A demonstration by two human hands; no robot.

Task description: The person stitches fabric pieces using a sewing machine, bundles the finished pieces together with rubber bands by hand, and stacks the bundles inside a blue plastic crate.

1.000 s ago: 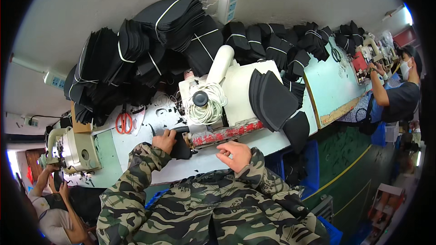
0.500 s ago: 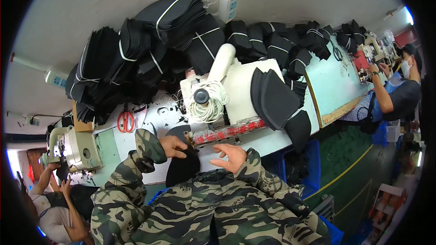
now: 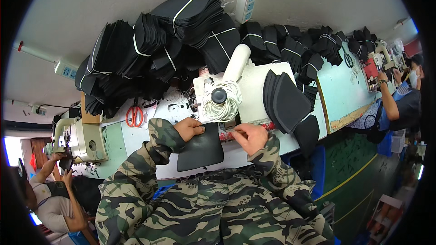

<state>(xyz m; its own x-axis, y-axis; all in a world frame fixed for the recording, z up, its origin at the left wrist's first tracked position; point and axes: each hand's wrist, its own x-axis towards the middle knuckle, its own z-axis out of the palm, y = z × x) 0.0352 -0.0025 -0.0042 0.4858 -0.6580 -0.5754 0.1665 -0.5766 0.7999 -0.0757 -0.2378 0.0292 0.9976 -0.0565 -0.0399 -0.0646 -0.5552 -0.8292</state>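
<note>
My left hand [image 3: 188,129] is closed on the upper left corner of a black, smooth sheet piece [image 3: 200,149], thumb on top. The piece hangs flat over the table's front part, just before the sewing machine [image 3: 256,79]. My right hand [image 3: 252,138] is at the machine's worn red front edge [image 3: 268,125], thumb and forefinger pinched together; whatever is between them is too small to make out. A coil of white cord [image 3: 221,109] lies on the machine around a dark knob [image 3: 219,95]. Fanned black curved pieces [image 3: 285,102] rest on its right side.
Tied bundles of black pieces [image 3: 186,18] are piled along the wall. Orange-handled scissors [image 3: 134,116] lie left of the machine. Blue bins [image 3: 319,168] stand below the table on the right. People work at machines at far left [image 3: 66,199] and far right [image 3: 399,104].
My left hand has taken hold of the black piece, which now lies flatter and wider in view. My right hand's spread fingers have come together near the machine's edge. The view has shifted slightly.
</note>
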